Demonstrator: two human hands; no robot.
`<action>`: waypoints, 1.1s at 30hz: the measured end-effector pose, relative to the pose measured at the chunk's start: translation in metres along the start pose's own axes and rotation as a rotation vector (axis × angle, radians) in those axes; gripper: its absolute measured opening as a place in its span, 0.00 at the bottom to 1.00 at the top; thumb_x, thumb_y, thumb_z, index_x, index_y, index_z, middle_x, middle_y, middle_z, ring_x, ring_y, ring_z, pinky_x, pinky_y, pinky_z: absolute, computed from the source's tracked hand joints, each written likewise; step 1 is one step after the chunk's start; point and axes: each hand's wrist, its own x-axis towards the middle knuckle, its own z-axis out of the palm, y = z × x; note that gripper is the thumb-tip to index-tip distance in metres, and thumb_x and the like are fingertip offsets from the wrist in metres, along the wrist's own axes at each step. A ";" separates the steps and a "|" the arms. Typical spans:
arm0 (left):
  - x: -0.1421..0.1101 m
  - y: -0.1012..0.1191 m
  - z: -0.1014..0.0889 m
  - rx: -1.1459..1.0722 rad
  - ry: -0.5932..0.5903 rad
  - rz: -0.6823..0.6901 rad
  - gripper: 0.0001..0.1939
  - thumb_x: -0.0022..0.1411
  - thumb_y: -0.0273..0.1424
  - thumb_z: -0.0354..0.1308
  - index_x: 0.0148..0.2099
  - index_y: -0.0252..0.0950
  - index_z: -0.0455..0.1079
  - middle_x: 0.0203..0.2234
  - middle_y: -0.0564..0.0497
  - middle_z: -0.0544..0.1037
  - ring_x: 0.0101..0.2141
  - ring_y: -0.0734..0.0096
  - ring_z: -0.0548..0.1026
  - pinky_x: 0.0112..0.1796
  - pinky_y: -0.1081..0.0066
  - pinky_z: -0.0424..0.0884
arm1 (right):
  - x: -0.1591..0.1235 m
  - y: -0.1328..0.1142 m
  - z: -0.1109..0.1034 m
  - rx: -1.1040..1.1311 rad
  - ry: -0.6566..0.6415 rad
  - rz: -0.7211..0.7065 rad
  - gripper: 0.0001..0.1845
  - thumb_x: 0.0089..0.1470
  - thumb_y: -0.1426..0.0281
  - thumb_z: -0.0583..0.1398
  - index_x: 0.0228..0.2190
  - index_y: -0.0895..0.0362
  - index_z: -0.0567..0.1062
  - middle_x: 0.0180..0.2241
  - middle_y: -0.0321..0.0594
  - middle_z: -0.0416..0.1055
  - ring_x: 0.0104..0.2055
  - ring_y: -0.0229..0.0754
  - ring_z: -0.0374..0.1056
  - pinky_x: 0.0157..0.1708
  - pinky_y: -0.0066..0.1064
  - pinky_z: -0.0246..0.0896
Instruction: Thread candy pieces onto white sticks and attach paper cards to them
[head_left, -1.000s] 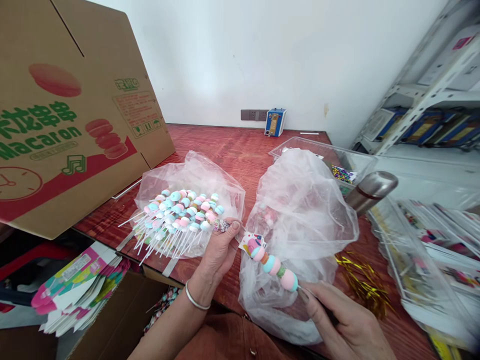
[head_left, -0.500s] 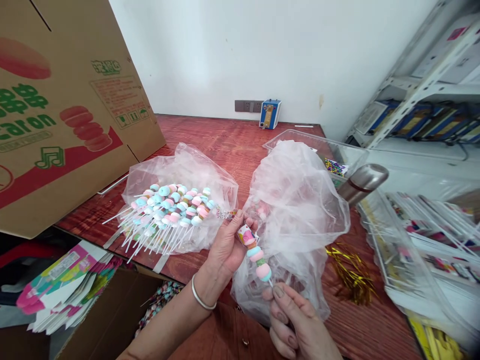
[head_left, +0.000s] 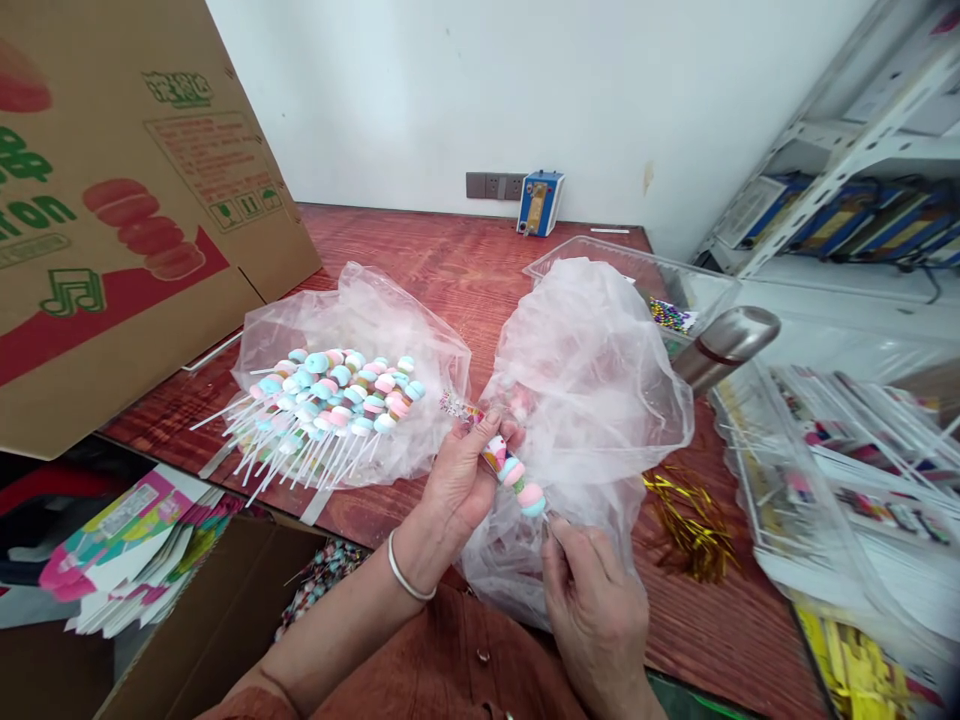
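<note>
My left hand [head_left: 461, 475] is closed round a colourful printed wrapper [head_left: 459, 406], whose end sticks out beyond the fingers. From the wrapper's other end comes a marshmallow skewer [head_left: 530, 497] in pink, blue and green, its upper part covered. My right hand [head_left: 596, 590] pinches the skewer's stick just below the lowest marshmallow. Left of my hands, a pile of marshmallow skewers [head_left: 337, 390] with white sticks lies on a clear plastic bag [head_left: 409, 310]. Another crumpled plastic bag [head_left: 585, 350] lies behind and under my hands.
A large cardboard box [head_left: 187, 230] stands at the left. On the right are a steel flask [head_left: 724, 350], gold ties [head_left: 690, 525] and a clear tray [head_left: 739, 480] of printed cards. A blue device [head_left: 540, 203] sits by the wall. An open carton [head_left: 225, 590] is below the table edge.
The skewer has slid further into the wrapper, so fewer marshmallows show. My right hand has moved up closer to my left and turned its back to view. The camera view has shifted slightly.
</note>
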 end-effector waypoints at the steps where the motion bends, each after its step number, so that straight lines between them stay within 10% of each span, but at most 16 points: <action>1: 0.000 0.000 -0.001 -0.009 0.010 -0.009 0.09 0.51 0.22 0.69 0.33 0.32 0.71 0.26 0.54 0.75 0.27 0.76 0.74 0.38 0.71 0.75 | 0.000 0.000 0.000 -0.023 0.011 -0.029 0.07 0.61 0.76 0.56 0.39 0.58 0.75 0.26 0.40 0.74 0.28 0.39 0.71 0.30 0.29 0.64; 12: 0.003 0.000 0.003 -0.089 0.151 -0.158 0.03 0.60 0.24 0.62 0.34 0.32 0.71 0.27 0.52 0.76 0.28 0.75 0.75 0.39 0.69 0.76 | -0.002 0.000 -0.002 0.059 -0.014 -0.030 0.07 0.60 0.77 0.58 0.36 0.59 0.77 0.27 0.41 0.74 0.29 0.40 0.71 0.30 0.29 0.63; 17: 0.000 -0.008 -0.001 -0.094 0.004 -0.052 0.07 0.58 0.28 0.66 0.32 0.33 0.70 0.25 0.54 0.73 0.26 0.77 0.73 0.42 0.66 0.76 | 0.000 -0.002 -0.001 0.453 -0.194 0.441 0.12 0.62 0.64 0.56 0.31 0.57 0.75 0.23 0.36 0.71 0.25 0.38 0.66 0.25 0.27 0.59; 22: -0.001 -0.010 -0.005 -0.097 -0.081 -0.080 0.10 0.57 0.32 0.68 0.33 0.33 0.70 0.24 0.56 0.71 0.25 0.79 0.71 0.42 0.65 0.77 | 0.009 -0.012 0.000 1.264 -0.364 1.131 0.22 0.55 0.50 0.60 0.25 0.57 0.70 0.16 0.23 0.46 0.16 0.29 0.40 0.14 0.22 0.38; 25: -0.001 -0.009 -0.006 -0.098 -0.093 -0.124 0.12 0.58 0.34 0.67 0.31 0.33 0.69 0.23 0.56 0.69 0.24 0.79 0.70 0.42 0.65 0.77 | 0.012 -0.017 0.000 1.490 -0.421 1.286 0.22 0.53 0.50 0.62 0.28 0.57 0.71 0.16 0.20 0.42 0.16 0.27 0.34 0.14 0.22 0.36; 28: 0.000 -0.010 -0.004 -0.070 -0.076 -0.129 0.12 0.58 0.34 0.67 0.31 0.33 0.68 0.23 0.56 0.70 0.25 0.78 0.71 0.40 0.67 0.77 | 0.011 -0.014 0.001 1.249 -0.391 1.049 0.20 0.58 0.53 0.58 0.28 0.57 0.72 0.17 0.24 0.50 0.16 0.29 0.43 0.16 0.23 0.42; 33: 0.000 -0.011 0.001 -0.032 0.038 -0.134 0.10 0.59 0.31 0.66 0.31 0.33 0.69 0.24 0.55 0.71 0.26 0.77 0.72 0.37 0.69 0.76 | 0.008 0.003 0.005 0.213 -0.098 0.113 0.11 0.64 0.70 0.55 0.31 0.59 0.75 0.22 0.36 0.67 0.25 0.37 0.63 0.27 0.29 0.53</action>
